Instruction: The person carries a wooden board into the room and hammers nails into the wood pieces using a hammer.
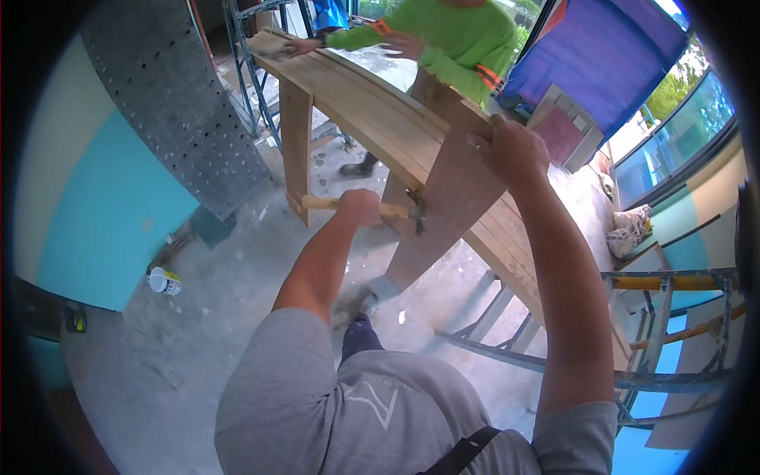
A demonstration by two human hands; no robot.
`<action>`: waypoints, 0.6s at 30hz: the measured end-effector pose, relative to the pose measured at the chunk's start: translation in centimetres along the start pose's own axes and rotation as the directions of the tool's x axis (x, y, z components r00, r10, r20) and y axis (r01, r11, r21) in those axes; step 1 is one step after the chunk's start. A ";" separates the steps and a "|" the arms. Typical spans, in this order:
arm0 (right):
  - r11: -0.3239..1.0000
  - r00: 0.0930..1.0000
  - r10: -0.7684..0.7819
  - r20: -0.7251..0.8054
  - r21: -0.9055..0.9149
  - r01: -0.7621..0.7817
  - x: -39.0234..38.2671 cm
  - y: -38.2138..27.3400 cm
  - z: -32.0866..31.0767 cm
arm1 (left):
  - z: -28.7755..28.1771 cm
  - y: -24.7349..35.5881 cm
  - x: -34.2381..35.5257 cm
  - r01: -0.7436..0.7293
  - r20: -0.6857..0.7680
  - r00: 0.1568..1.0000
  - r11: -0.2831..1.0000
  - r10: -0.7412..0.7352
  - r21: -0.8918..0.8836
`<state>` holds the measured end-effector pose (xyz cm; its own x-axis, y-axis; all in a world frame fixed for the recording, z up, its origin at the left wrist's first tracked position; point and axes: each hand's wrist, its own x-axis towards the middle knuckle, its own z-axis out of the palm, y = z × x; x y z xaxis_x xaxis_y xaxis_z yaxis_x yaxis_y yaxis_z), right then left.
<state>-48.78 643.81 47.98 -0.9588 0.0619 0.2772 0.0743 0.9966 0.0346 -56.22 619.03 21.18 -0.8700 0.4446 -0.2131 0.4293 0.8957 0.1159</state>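
Note:
My left hand (360, 207) is closed around the wooden handle of a claw hammer (321, 203). The hammer's metal head is right by the face of a brown wooden board (445, 202); whether they touch I cannot tell. My right hand (513, 150) grips the board's upper end, fingers over its edge. The board slants down across the side of a long structure of wooden planks (368, 119), which runs from the far left to the near right. A thinner wooden upright (296, 142) hangs down from the planks farther left.
Across the planks stands a person in a green long-sleeved shirt (443, 36), one hand on the far end. Metal scaffold frames (661, 317) stand at right and a ladder-like frame (257, 87) at far left. A white bucket (164, 281) lies on the dusty concrete floor (190, 356).

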 end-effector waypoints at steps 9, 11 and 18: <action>0.998 1.000 0.003 0.021 -0.066 -0.001 -0.6 -0.8 -0.8 | 0.0 0.3 0.0 0.065 -0.041 0.997 0.998 -0.064 0.015; 0.998 0.999 0.015 0.030 -0.062 -0.013 -0.7 -0.9 -0.9 | 0.6 0.3 -0.3 0.051 -0.045 0.998 0.999 -0.051 0.003; 0.997 1.000 -0.011 0.006 -0.071 0.012 -0.7 -0.6 -0.7 | 0.2 0.6 -0.5 0.071 -0.051 0.996 0.997 -0.071 0.002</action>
<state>-48.01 643.13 48.43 -0.9613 0.0510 0.2708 0.0825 0.9909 0.1062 -55.48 619.40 21.12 -0.9096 0.3788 -0.1706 0.3668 0.9251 0.0985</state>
